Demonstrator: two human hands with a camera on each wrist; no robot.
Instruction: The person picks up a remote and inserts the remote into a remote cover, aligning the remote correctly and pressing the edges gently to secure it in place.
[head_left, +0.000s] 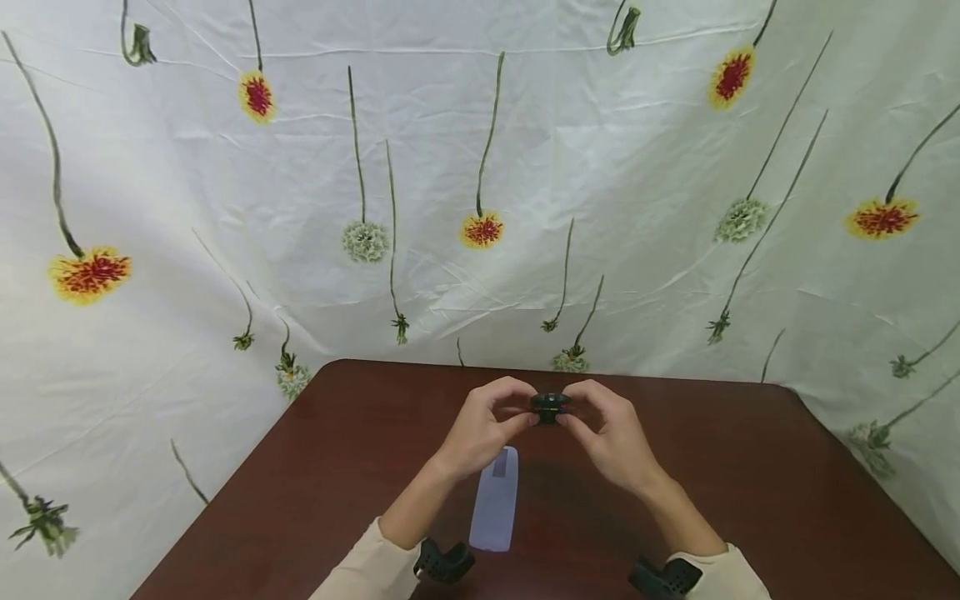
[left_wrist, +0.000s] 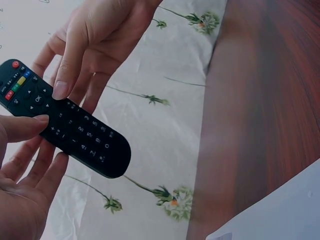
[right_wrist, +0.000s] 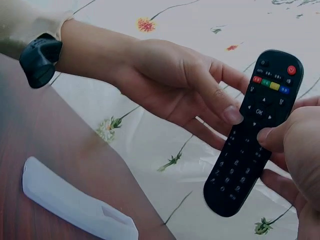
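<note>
A black remote control (head_left: 551, 407) is held up above the table between both hands, seen nearly end-on in the head view. Its keys face the wrist cameras, with a red power key and a row of coloured keys near the top. My left hand (head_left: 478, 429) grips one long side, thumb on the front and fingers behind. On the opposite side my right hand (head_left: 611, 433) holds it the same way, its thumb (left_wrist: 61, 90) against the front. Below the left hand lies a pale, long, rounded piece (head_left: 495, 508) with a small rectangular patch near one end.
The dark reddish-brown table (head_left: 360, 467) spreads around the hands. Behind it hangs a white cloth (head_left: 427, 167) printed with flowers, reaching down to the table's far edge. A black band (head_left: 444, 562) sits on the left wrist, another (head_left: 663, 577) on the right.
</note>
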